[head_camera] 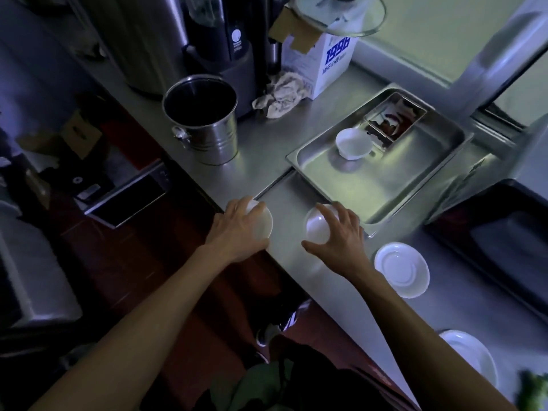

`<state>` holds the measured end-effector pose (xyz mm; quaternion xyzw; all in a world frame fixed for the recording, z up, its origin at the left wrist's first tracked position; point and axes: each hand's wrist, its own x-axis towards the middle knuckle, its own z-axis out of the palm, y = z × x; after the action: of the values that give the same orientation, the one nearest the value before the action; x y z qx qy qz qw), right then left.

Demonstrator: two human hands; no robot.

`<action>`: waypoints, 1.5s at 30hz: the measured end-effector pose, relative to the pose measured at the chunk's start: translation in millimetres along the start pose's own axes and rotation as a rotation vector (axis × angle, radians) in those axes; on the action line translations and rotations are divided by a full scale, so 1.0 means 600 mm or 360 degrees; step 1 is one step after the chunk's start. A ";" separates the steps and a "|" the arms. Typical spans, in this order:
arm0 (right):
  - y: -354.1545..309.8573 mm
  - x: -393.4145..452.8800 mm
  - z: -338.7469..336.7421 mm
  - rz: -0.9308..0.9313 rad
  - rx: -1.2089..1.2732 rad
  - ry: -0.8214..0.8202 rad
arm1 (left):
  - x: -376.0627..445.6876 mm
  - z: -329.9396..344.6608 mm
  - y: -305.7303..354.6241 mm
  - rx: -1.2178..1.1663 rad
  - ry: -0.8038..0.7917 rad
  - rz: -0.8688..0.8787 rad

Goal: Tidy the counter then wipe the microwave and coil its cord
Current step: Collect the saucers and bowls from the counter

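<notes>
Two small white bowls stand on the steel counter [267,161] near its front edge. My left hand [237,229] covers and grips the left bowl [264,222] from above. My right hand [338,232] has its fingers curled over the rim of the right bowl [315,225]. A third white bowl [353,142] sits inside the steel tray [394,179] behind them, beside a small rectangular dish [396,118] with dark red residue. The black microwave [504,241] lies at the right edge; its cord is not visible.
A white saucer [401,269] and a white plate [471,355] lie on the counter to the right. A steel bucket [204,123], a crumpled cloth [281,97], a white carton [320,60] and dark appliances [225,40] stand at the back left.
</notes>
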<state>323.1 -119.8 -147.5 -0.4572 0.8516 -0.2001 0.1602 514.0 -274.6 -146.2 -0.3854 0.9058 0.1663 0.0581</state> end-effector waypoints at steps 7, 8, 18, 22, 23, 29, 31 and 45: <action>0.018 0.097 -0.014 0.0091 0.0082 0.0089 | 0.121 -0.028 0.004 0.0064 -0.0033 0.0133; 0.021 0.107 -0.016 0.0101 0.0084 0.0097 | 0.135 -0.029 0.006 0.0060 -0.0031 0.0151; 0.079 0.161 -0.036 0.0403 0.0101 0.0205 | 0.295 -0.055 0.089 0.0044 -0.0005 0.0510; 0.095 0.178 -0.045 0.0516 0.0018 0.0247 | 0.365 -0.046 0.124 0.0121 -0.0053 0.0712; 0.095 0.182 -0.048 0.0562 -0.0004 0.0261 | 0.383 -0.045 0.131 0.0133 -0.0069 0.0754; 0.095 0.211 -0.069 0.0769 -0.0014 0.0347 | 0.485 -0.054 0.166 0.0143 -0.0113 0.0997; 0.093 0.220 -0.073 0.0848 -0.0001 0.0382 | 0.513 -0.056 0.179 0.0161 -0.0149 0.1034; 0.100 0.233 -0.072 0.1090 0.0133 0.0484 | 0.657 -0.029 0.270 0.0349 -0.0315 0.1258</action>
<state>186.3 -199.2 -151.8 -0.1040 0.9603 -0.2351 0.1081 123.9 -443.4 -180.3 0.0180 0.9863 0.1147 0.1173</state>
